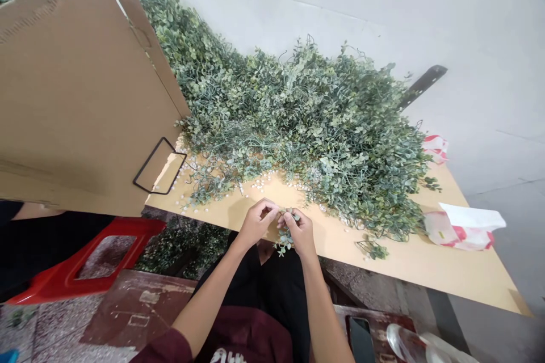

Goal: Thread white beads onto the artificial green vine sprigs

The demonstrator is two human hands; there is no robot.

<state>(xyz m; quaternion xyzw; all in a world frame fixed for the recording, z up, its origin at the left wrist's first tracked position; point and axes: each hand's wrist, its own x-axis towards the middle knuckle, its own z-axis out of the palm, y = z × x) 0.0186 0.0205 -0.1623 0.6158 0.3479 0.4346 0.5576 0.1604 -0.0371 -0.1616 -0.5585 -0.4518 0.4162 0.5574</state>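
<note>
My left hand [258, 220] and my right hand [301, 231] meet at the near edge of the table [447, 269]. Both are pinched on a small artificial green sprig [284, 239], whose leaves hang down between them. Just beyond my hands a big heap of artificial greenery [298, 125] covers most of the tabletop. Small white beads [255, 186] lie scattered along the heap's near side.
A large cardboard box flap [76, 102] with a black wire frame [159, 165] stands at the left. A red plastic stool [85, 264] sits below it. Red-and-white plastic bags [462, 227] lie at the table's right. More greenery [179, 244] lies under the table.
</note>
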